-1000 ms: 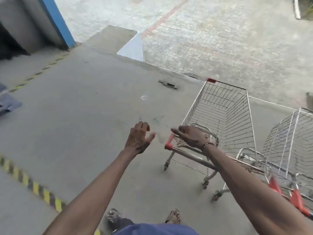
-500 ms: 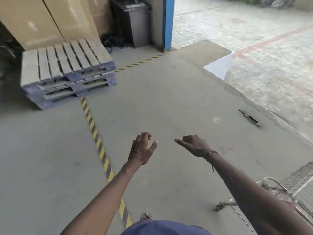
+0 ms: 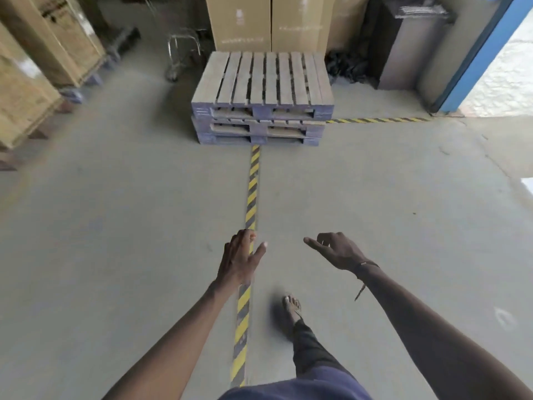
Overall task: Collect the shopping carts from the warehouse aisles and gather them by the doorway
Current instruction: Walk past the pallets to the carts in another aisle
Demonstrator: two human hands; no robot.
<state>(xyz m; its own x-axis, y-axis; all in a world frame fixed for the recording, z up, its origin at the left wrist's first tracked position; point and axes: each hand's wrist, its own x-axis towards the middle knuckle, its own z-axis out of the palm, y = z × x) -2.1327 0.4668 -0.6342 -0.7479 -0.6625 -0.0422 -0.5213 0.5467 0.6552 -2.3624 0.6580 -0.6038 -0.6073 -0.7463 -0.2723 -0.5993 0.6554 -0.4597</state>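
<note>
No wording can be read here. The cardboard boxes (image 3: 269,21) behind the pallet stack carry faint pale print, and the box at the far left (image 3: 62,36) bears a dark marking (both too blurred to make out).

Grey concrete floor (image 3: 115,241), yellow-black striped tape (image 3: 251,192), stacked pallets (image 3: 262,99), cardboard crates (image 3: 31,82) along it

Grey concrete floor (image 3: 115,226), striped hazard tape (image 3: 251,194), stacked pallets (image 3: 262,96), cardboard boxes (image 3: 271,21)
</note>
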